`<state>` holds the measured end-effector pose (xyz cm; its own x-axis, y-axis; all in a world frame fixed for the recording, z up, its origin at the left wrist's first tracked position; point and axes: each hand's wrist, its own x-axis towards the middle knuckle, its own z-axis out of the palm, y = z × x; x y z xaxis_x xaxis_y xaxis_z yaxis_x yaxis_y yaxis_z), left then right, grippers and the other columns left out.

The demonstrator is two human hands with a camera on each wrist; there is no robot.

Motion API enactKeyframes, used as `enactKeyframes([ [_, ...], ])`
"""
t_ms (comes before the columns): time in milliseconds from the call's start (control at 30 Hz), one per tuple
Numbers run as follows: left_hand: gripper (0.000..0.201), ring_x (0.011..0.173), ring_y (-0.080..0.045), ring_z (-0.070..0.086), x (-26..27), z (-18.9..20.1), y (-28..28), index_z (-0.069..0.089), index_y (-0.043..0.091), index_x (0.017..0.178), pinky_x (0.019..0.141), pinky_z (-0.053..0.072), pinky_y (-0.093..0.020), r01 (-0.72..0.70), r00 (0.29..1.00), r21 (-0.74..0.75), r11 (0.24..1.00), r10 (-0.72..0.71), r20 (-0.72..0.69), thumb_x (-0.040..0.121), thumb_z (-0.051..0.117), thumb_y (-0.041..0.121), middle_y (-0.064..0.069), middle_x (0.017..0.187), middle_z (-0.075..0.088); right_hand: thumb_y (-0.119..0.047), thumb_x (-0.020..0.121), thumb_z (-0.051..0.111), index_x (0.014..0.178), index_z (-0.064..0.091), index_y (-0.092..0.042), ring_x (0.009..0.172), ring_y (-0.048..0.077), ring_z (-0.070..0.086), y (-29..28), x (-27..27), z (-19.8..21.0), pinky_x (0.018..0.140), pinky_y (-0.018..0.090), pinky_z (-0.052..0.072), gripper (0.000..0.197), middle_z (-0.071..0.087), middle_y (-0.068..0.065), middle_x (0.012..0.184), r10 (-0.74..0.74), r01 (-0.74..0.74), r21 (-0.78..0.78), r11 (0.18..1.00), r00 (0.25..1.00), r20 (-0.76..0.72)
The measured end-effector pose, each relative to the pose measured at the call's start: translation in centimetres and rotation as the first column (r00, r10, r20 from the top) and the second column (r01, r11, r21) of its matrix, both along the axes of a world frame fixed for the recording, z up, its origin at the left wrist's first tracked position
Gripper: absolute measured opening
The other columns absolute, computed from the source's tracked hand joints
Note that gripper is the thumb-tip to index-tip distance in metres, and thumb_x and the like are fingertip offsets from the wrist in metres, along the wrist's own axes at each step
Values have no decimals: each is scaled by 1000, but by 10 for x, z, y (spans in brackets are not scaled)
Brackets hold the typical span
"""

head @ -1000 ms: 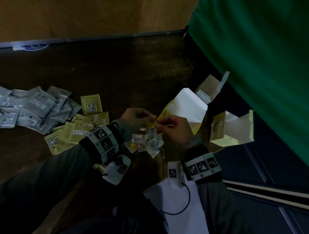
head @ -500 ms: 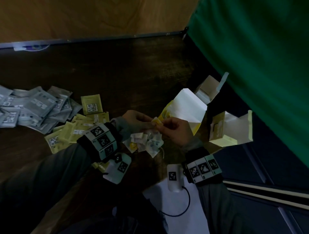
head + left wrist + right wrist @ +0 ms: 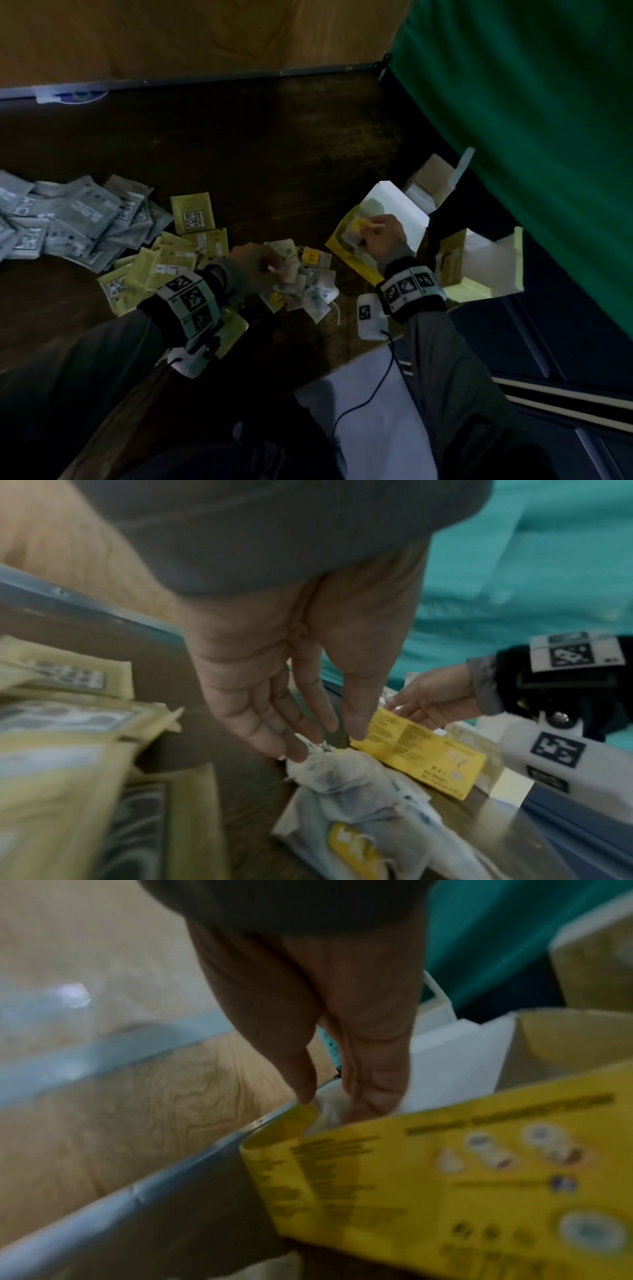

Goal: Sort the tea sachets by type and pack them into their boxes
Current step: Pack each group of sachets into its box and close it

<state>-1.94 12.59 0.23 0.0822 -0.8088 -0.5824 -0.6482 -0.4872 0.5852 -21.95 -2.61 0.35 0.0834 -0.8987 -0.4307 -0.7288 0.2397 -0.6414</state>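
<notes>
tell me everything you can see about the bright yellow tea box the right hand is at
The bright yellow cardboard tea box sits near the right edge of the dark wooden table, tilted, its white-lined lid flap standing open. Its printed side carries dark text and small round pictures, too blurred to read. The right hand reaches into its open top, fingertips on a paper tea bag with a yellow tag at the opening. Loose tea bags lie just left of it, and a pale yellow open box stands to its right.

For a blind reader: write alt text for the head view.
The right hand puts a tea bag into the open yellow box while the left hand reaches a pile of loose tea bags on the dark table.
</notes>
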Motion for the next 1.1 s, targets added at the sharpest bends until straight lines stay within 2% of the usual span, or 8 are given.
enactKeyframes([
  [200, 30, 109, -20, 57, 7, 1, 2, 61, 18, 116, 89, 46, -27, 35, 995, -43, 998, -31, 95, 87, 60, 22, -3, 120, 60, -19, 92, 57, 114, 54, -9, 95, 24, 59, 35, 3, 20, 68, 21, 41, 25, 58, 10, 114, 99, -133, -324, 937, 988, -120],
  [333, 36, 118, -25, 51, -2, 6, -6, 58, 19, 123, 97, 46, -35, 167, 977, -14, 986, -164, 140, 87, 60, 20, -7, 130, 50, -13, 90, 58, 103, 63, -5, 90, 22, 61, 75, 2, 5, 72, 28, 49, 17, 65, 12, 102, 390, -406, -151, 901, 912, -126],
  [500, 47, 132, -25, 38, -18, -5, -16, 45, 21, 133, 105, 38, -34, 375, 907, 61, 925, -380, 181, 89, 59, 25, -4, 139, 40, -10, 84, 62, 121, 57, -7, 114, 30, 49, 91, 12, -28, 93, 36, 44, 38, 50, 13, 124, 580, -608, -22, 794, 767, -273],
  [600, 49, 131, -27, 37, -15, -7, -19, 42, 18, 137, 104, 38, -36, 334, 910, 90, 938, -346, 229, 90, 57, 19, -8, 141, 38, -15, 84, 59, 128, 52, -18, 111, 34, 49, 93, 13, -31, 91, 43, 47, 45, 51, 14, 119, 548, -572, -35, 819, 800, -244],
  [733, 38, 115, -24, 52, -8, -4, -22, 51, 19, 127, 90, 43, -29, 245, 949, 59, 968, -251, 192, 90, 55, 18, -2, 119, 53, -23, 91, 52, 101, 58, -6, 87, 30, 55, 89, 5, -25, 69, 32, 41, 21, 57, 16, 93, 533, -538, 22, 843, 828, -174],
  [867, 42, 112, -32, 54, 2, -1, -16, 43, 11, 133, 89, 46, -37, -63, 995, -33, 997, 65, 72, 92, 52, 19, -14, 128, 53, -26, 96, 49, 85, 59, 3, 63, 17, 53, 89, -8, -8, 59, 32, 42, 33, 55, 9, 68, 204, -216, 49, 975, 962, 182],
  [967, 48, 102, -27, 60, 8, 8, -12, 44, 13, 128, 83, 53, -37, -209, 976, -46, 977, 205, -74, 85, 63, 23, -10, 120, 57, 0, 94, 48, 93, 62, -11, 65, 14, 64, 95, -15, 9, 65, 30, 54, 18, 67, 5, 73, -122, -34, 305, 952, 870, 478],
  [1100, 34, 95, -17, 56, -1, 24, -14, 57, 17, 120, 77, 44, -29, -63, 998, -79, 995, 61, -29, 88, 61, 27, -2, 108, 59, -1, 93, 51, 97, 61, -15, 75, 21, 62, 91, -22, 14, 73, 36, 53, 17, 65, 11, 83, -140, -31, 307, 951, 843, 519],
])
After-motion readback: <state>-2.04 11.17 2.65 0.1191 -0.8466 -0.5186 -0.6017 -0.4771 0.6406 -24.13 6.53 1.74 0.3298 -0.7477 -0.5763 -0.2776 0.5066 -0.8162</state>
